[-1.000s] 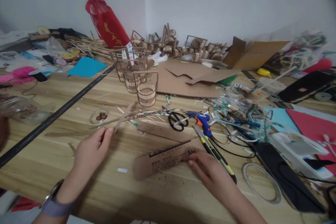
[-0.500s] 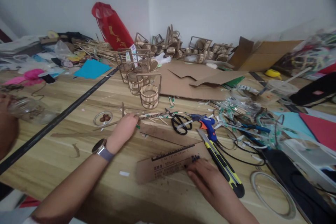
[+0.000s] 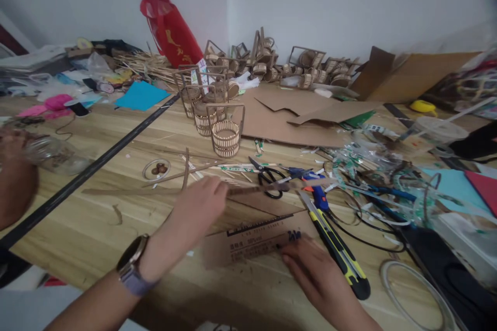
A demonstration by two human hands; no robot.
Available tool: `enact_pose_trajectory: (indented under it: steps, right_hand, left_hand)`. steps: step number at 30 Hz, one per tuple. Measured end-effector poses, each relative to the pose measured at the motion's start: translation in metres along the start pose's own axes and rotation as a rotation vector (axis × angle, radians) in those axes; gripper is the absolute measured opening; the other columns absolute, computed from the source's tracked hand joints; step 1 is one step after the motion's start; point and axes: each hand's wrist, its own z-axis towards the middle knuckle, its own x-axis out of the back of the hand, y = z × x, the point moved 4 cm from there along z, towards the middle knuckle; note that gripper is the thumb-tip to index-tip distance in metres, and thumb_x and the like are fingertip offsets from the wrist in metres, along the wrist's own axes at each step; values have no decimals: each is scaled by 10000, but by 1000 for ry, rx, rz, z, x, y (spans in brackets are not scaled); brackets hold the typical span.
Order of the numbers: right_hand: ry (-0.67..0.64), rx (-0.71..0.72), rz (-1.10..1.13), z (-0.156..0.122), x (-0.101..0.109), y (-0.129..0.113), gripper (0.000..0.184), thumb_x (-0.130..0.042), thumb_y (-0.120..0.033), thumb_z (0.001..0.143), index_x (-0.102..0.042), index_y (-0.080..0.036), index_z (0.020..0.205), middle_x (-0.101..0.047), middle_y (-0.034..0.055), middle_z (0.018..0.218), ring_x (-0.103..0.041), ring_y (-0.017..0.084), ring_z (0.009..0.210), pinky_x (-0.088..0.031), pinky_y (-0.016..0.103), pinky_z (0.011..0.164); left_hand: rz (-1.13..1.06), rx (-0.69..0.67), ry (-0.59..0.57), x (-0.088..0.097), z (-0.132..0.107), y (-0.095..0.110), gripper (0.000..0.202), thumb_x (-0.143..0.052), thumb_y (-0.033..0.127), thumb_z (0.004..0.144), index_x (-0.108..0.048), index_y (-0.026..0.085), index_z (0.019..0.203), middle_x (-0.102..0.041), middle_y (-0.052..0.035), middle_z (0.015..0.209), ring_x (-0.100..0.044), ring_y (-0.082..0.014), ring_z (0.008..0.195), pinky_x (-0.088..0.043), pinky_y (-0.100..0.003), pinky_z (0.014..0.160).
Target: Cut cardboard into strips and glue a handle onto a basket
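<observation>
My left hand is closed on one end of a long thin cardboard strip, which reaches right over the scissors and the blue glue gun. My right hand lies flat with fingers out, pressing on a printed cardboard piece near the table's front edge. A yellow and black utility knife lies just right of that hand. A small slatted basket stands further back.
Another person's hand with a clear jar is at the left edge. A long black ruler crosses the wooden table. Flat cardboard sheets, a red bag, more baskets and tangled cables crowd the back and right.
My left hand dropped a short strip, reached to the table's middle, and now lifts a long strip, drawing it toward me. The right hand stayed on the printed cardboard.
</observation>
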Motion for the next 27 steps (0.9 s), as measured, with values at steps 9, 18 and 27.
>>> enact_pose_trajectory:
  steps: [9, 18, 27]
  right_hand:
    - [72, -450, 409, -5, -12, -13, 250, -553, -472, 979, -602, -254, 868, -665, 12, 720, -646, 167, 625, -541, 244, 560]
    - [154, -641, 633, 6, -13, -15, 437, -603, -655, 896, -580, -229, 805, -641, 4, 638, -621, 146, 542, -519, 233, 497]
    - [150, -490, 289, -4, -5, -16, 175, -568, -329, 965, -718, -240, 952, -772, 44, 813, -725, 173, 684, -590, 258, 639]
  left_hand:
    - [-1182, 216, -89, -33, -13, 81, 197, -504, 312, 968, -613, 187, 1073, -708, -81, 1026, -664, -229, 947, -496, -325, 838]
    - [-1538, 236, -246, -61, -7, 91, 248, -599, 328, 887, -641, 151, 1056, -689, -77, 988, -641, -210, 896, -491, -296, 750]
    - [-1873, 306, -363, -74, -3, 90, 409, -765, 522, 776, -631, 145, 861, -616, 3, 746, -560, -122, 649, -451, -245, 616]
